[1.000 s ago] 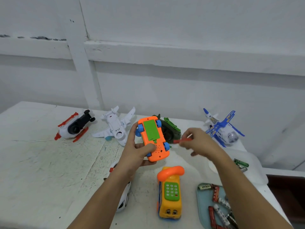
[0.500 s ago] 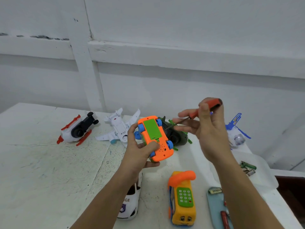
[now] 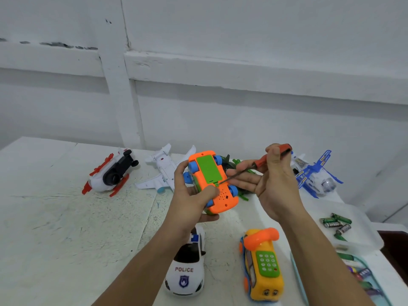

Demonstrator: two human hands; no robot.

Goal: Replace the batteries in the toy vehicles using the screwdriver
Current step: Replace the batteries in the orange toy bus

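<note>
Now, left hand (image 3: 189, 200): orange toy car (image 3: 223, 195) is gripped, underside up
right hand (image 3: 273, 186): screwdriver (image 3: 261, 161) is pinched, tip set on screw (image 3: 217, 184) of green cover (image 3: 208, 168)

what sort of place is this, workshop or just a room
Probably a makeshift workbench in a plain room, not a fitted workshop: a scuffed white table against a bare painted wall, toy vehicles like the police car laid out, and loose batteries.

Head view, facing forward-down, close over table (image 3: 66, 217)
</note>
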